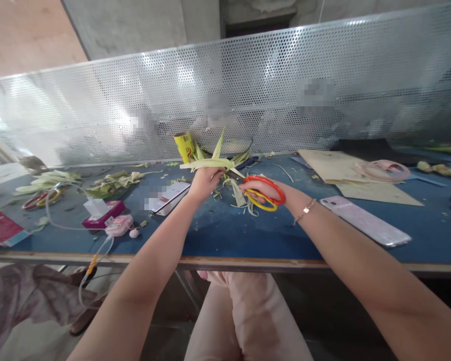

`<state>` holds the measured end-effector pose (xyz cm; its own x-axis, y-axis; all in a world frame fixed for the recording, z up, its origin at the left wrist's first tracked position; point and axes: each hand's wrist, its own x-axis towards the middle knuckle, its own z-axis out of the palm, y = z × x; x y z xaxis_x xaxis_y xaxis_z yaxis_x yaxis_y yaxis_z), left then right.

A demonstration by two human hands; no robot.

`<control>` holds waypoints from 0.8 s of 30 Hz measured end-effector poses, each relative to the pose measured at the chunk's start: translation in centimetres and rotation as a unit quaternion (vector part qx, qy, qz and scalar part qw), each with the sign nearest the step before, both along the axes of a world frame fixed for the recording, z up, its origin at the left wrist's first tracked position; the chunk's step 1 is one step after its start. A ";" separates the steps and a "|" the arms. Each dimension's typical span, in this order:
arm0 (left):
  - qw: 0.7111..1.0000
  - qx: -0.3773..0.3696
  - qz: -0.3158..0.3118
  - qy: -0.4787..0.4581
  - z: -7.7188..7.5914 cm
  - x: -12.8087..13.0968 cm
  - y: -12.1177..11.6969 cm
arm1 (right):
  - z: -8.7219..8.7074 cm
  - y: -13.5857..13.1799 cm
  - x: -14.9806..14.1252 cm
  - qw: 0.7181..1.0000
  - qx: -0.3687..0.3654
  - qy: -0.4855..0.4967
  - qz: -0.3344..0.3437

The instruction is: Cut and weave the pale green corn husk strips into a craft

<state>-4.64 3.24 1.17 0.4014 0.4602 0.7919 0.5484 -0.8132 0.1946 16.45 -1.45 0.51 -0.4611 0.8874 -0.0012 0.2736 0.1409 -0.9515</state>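
Above the blue desk (225,243), a long, pale-green husk (206,163) with pointed, splayed strips is pinched by the left hand (206,181), stretched just over its fingers; red-and-yellow-handled scissors (281,193) are gripped nearby by the right hand (266,188). Leafy scraps (110,184) are strewn around, backed by a perforated metal screen (255,75).

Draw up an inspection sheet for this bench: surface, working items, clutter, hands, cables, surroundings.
Surface: blue tabletop, with scattered plant scraps.
Working items: pale green leaves; red-and-yellow-handled scissors, blades partly hidden.
Clutter: left phone, right phone, yellow canister, purple tissue pack, second scissors at far left.
Hands: left hand grips the leaves; right hand holds the red-and-yellow-handled scissors by their handles.
Cables: white cable by a pink device, hanging past the front edge.
Surroundings: perforated metal screen behind; another person's patterned clothing, lower left.
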 end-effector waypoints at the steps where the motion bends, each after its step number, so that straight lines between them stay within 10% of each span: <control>1: 1.000 0.000 0.000 0.000 0.0 0.0 0.0 | -0.1 0.1 0.0 1.000 -0.006 0.009 0.016; 17: 0.999 -0.016 -0.023 -0.018 0.1 0.0 0.0 | -0.3 1.2 1.1 0.998 0.013 -0.045 0.039; 24: 0.943 -0.215 -0.047 -0.250 -0.2 1.1 0.0 | 1.0 -0.8 -0.2 0.990 0.097 -0.074 -0.064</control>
